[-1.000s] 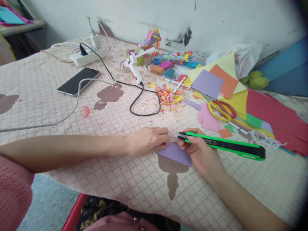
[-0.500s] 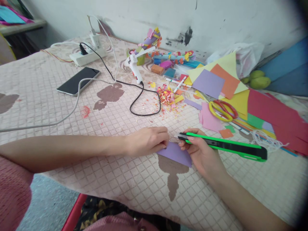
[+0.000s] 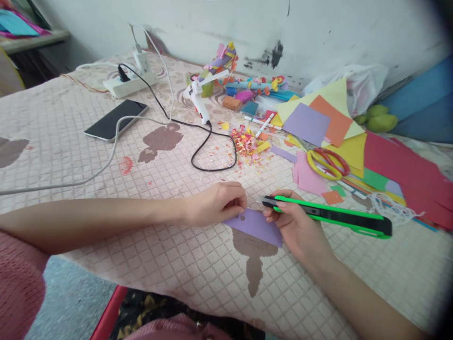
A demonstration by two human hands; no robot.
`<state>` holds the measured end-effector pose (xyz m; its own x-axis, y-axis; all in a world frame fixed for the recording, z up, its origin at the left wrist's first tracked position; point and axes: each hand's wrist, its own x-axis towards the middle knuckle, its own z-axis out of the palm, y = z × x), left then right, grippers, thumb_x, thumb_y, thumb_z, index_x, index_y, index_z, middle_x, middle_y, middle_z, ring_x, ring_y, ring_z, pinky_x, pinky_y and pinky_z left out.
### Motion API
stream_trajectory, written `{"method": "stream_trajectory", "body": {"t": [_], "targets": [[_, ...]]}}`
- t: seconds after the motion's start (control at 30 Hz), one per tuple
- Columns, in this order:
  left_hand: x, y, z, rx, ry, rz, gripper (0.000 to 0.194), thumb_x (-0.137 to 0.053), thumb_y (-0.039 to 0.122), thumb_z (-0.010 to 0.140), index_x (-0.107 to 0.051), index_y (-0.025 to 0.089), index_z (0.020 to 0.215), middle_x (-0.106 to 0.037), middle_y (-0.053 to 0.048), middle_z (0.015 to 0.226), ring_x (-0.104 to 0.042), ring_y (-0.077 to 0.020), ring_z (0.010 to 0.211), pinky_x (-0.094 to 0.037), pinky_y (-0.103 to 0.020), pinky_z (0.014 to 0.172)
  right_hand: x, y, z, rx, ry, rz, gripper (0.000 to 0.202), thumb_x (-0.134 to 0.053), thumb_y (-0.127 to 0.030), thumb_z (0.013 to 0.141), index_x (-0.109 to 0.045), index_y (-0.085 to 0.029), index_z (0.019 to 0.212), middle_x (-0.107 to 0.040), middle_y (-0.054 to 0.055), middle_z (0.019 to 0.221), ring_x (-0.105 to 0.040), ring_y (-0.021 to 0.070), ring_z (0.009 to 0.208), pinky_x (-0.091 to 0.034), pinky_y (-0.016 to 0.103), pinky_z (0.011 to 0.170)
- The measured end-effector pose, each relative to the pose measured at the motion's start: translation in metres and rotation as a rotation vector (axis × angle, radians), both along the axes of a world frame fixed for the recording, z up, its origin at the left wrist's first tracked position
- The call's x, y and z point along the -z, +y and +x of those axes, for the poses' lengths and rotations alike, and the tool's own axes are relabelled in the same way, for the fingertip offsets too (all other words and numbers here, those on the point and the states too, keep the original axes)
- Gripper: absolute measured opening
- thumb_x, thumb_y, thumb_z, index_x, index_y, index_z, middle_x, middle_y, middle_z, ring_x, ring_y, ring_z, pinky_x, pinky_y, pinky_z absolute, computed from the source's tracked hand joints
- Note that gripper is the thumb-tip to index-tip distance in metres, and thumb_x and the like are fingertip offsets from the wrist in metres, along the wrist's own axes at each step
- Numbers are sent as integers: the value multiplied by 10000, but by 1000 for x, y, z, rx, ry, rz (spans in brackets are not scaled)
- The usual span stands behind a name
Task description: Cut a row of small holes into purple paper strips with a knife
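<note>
A piece of purple paper [image 3: 258, 228] lies on the patterned tablecloth in front of me, with two small dark round spots or holes near its left end. My left hand [image 3: 218, 203] rests over that end, its fingers curled closed; what they hold, if anything, is hidden. In my right hand [image 3: 300, 226] is a green and black utility knife [image 3: 332, 216], its tip pointing left above the paper. The fingertips of this hand are by the paper's right edge.
Behind the hands are paper scraps [image 3: 247, 144] and a white glue gun [image 3: 198, 101] with a black cord. Scissors [image 3: 327, 163], coloured paper sheets [image 3: 306, 123] and white string [image 3: 392, 206] lie to the right. A phone [image 3: 116, 119] and power strip [image 3: 129, 82] are at left.
My left hand has shifted slightly up and left, uncovering more of the purple paper's left end and a second dark spot. My right hand and the utility knife have barely moved.
</note>
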<state>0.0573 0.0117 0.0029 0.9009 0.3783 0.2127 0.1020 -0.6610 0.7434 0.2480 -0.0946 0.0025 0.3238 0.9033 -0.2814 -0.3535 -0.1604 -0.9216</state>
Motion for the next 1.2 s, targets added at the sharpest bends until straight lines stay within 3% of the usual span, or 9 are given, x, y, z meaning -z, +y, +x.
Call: {"method": "stream_trajectory", "body": {"t": [0.17,0.3,0.43,0.57,0.7,0.87,1.0,1.1,1.2], "targets": [[-7,19,0,-145,-37,53,99,-532,159,916,-606,144,853,-619,12,727,-550,-76,626,-448,-180,587,3,0,3,23,63,10,120,-706,-225,678,-693,-234,797,-691,-11,629,-623,154,562,-505,290,568],[-13,53,14,-262,-90,201,90,-522,130,903,-591,151,849,-610,-8,788,-545,-101,696,-452,-218,668,7,1,3,32,76,32,121,-716,-241,690,-683,-233,806,-688,-13,647,-626,154,569,-505,291,563],[-12,87,35,-287,-94,317,147,-486,71,892,-617,138,896,-624,-68,944,-580,-143,817,-473,-281,785,7,1,3,38,78,37,127,-727,-237,688,-688,-231,808,-700,-6,677,-625,153,569,-509,293,565],[-9,101,44,-300,-83,391,125,-524,113,911,-626,123,840,-615,-123,1013,-587,-206,951,-464,-358,890,6,1,4,45,100,36,130,-730,-231,664,-703,-227,791,-692,-8,647,-623,143,564,-504,269,554],[-13,87,31,-285,-62,431,120,-588,221,932,-629,123,875,-623,-140,1042,-570,-251,1033,-443,-409,945,5,2,5,50,112,42,112,-727,-219,664,-717,-227,775,-692,-9,633,-621,127,556,-504,240,544],[-16,39,-1,-173,7,390,116,-594,211,942,-620,136,1027,-642,-99,1024,-590,-215,977,-468,-362,890,2,3,9,80,89,68,92,-717,-207,661,-722,-219,752,-684,-14,618,-608,106,528,-510,217,534],[-11,6,-19,-45,75,313,431,-826,378,781,-625,145,1084,-631,-74,1032,-605,-193,938,-500,-292,802,3,6,10,116,92,56,100,-724,-196,643,-718,-218,741,-682,-22,620,-608,97,529,-511,197,523],[-6,-5,-23,-39,111,295,515,-911,354,664,-637,149,1050,-608,-86,1065,-582,-225,976,-500,-336,842,3,7,9,122,87,62,105,-724,-195,625,-716,-215,728,-676,-24,606,-605,94,520,-508,188,511],[-3,-7,-22,-46,120,288,448,-891,300,694,-638,148,1031,-598,-92,1077,-570,-235,1004,-493,-365,883,4,9,8,115,81,66,109,-727,-200,612,-719,-212,720,-675,-17,595,-596,92,506,-500,184,496]]}}
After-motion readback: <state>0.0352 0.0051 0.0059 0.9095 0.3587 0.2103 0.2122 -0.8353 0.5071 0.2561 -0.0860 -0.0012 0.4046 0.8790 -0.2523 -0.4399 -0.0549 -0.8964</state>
